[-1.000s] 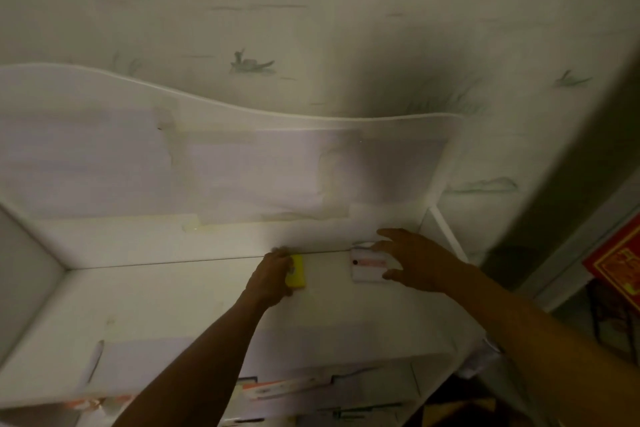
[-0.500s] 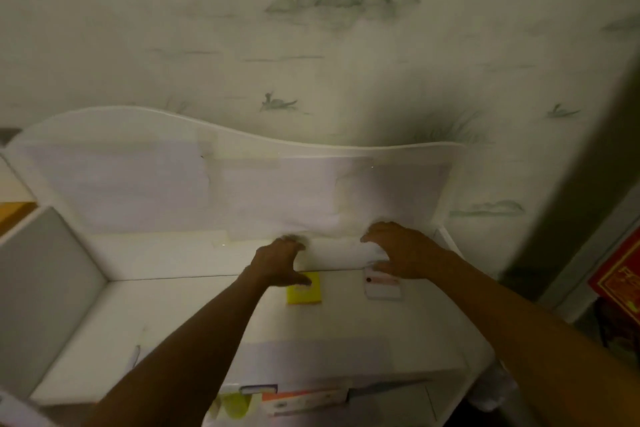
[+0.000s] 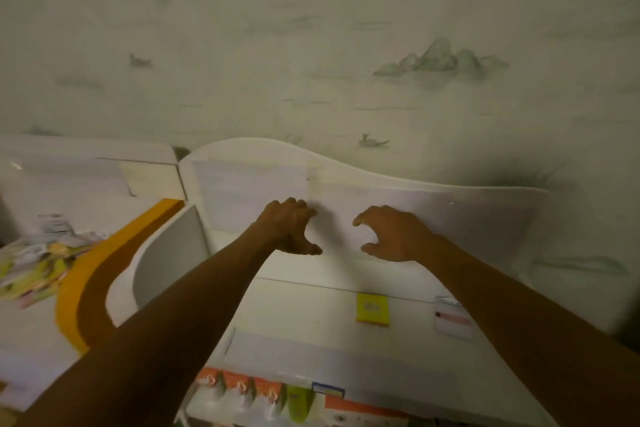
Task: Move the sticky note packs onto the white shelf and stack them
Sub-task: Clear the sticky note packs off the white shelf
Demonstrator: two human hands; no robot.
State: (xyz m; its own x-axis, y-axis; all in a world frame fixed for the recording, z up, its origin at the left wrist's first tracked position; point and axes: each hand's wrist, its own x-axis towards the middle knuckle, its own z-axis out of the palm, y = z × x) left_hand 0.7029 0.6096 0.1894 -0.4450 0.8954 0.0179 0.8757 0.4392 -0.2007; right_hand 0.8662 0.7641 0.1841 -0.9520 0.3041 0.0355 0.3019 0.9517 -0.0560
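Note:
A yellow sticky note pack point(image 3: 372, 309) lies flat on the top of the white shelf point(image 3: 311, 315). A white pack with a pink stripe point(image 3: 452, 320) lies to its right, apart from it and partly behind my right forearm. My left hand point(image 3: 289, 227) hovers above the shelf in front of its back panel, fingers spread and holding nothing. My right hand point(image 3: 391, 234) hovers beside it, also spread and holding nothing. Both hands are well above and behind the two packs.
The shelf's wavy back panel point(image 3: 415, 198) stands against the patterned wall. An orange curved edge point(image 3: 93, 267) and colourful packets point(image 3: 31, 263) lie on the surface at the left. Orange and green packaged items point(image 3: 263, 395) fill the lower shelf level at the front.
Both hands have let go of the packs and lifted up away from them. The packs stay lying side by side on the shelf. The view has swung to the left.

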